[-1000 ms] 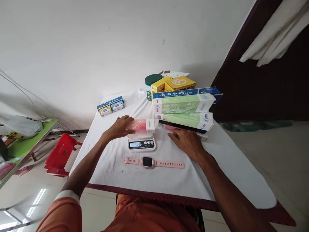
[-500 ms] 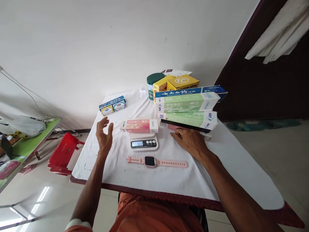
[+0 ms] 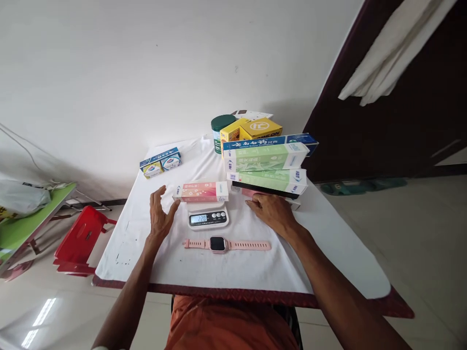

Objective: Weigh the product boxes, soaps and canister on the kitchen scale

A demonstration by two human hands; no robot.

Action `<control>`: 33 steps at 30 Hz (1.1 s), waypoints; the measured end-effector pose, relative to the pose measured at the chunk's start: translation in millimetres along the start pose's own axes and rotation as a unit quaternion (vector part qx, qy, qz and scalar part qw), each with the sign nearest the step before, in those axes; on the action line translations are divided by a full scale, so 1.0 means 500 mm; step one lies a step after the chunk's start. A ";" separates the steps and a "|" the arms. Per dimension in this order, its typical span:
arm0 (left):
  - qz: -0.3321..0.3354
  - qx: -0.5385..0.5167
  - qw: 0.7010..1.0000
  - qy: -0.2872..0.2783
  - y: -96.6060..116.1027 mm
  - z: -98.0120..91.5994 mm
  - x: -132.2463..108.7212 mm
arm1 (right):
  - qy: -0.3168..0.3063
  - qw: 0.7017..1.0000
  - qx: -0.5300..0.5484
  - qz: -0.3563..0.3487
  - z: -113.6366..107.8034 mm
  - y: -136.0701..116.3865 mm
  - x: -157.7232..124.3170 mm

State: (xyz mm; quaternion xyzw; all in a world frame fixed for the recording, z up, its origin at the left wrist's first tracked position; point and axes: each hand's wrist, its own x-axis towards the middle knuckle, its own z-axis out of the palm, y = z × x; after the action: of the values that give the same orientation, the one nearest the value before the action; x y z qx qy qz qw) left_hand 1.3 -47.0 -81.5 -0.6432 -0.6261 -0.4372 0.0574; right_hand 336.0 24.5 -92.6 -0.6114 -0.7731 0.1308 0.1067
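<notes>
A pink toothpaste box [image 3: 202, 191] lies across a small white digital scale [image 3: 208, 218] whose display reads 220. My left hand [image 3: 159, 215] is open beside the box's left end, thumb tip close to it, fingers raised. My right hand [image 3: 270, 211] rests flat on the white cloth, fingertips against a pink box under a stack of green toothpaste boxes [image 3: 266, 166]. A pink smartwatch [image 3: 226, 244] lies flat in front of the scale.
A blue long box [image 3: 270, 141], yellow boxes [image 3: 255, 129] and a green-lidded jar [image 3: 220, 127] stand behind the stack. Small blue and yellow boxes [image 3: 160, 162] sit at the table's [image 3: 255, 272] far left. A red stool [image 3: 82, 238] and green table [image 3: 25, 223] stand left.
My left hand let go of the pink box, pulled away left, then came back close to its left end. The scale reading went from 363 to 220. The right hand stayed put.
</notes>
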 end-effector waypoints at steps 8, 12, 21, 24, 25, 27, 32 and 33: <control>0.147 0.104 0.936 -0.303 0.075 0.012 0.154 | -0.008 1.000 0.012 0.002 -0.007 0.000 -0.001; 0.113 0.099 0.909 -0.388 0.071 0.019 0.178 | -0.005 1.000 0.007 -0.004 -0.012 -0.002 -0.002; 0.050 -0.016 0.934 -0.353 0.066 -0.061 0.204 | -0.009 1.000 0.002 -0.011 -0.016 0.001 0.000; 0.052 -0.025 0.957 -0.286 0.103 -0.096 0.257 | -0.009 1.000 -0.003 -0.008 -0.014 0.000 0.001; 0.057 -0.018 0.963 -0.264 0.124 -0.099 0.280 | -0.010 1.000 -0.004 -0.005 -0.014 0.000 0.001; 0.076 -0.010 0.967 -0.242 0.174 -0.084 0.332 | -0.011 1.000 -0.005 0.003 -0.014 -0.002 0.001; 0.172 -0.021 0.959 -0.225 0.280 0.066 0.480 | -0.011 1.000 -0.002 0.006 -0.012 0.001 0.002; 0.183 -0.017 0.958 -0.222 0.292 0.107 0.507 | -0.009 1.000 -0.002 0.003 -0.010 0.002 0.003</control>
State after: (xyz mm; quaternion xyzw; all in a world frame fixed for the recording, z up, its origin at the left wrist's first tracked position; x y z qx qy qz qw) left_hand 110.1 147.0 115.9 -0.8284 -0.4871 -0.2763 -0.0151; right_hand 338.5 26.4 -88.1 -0.6130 -0.7722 0.1351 0.0981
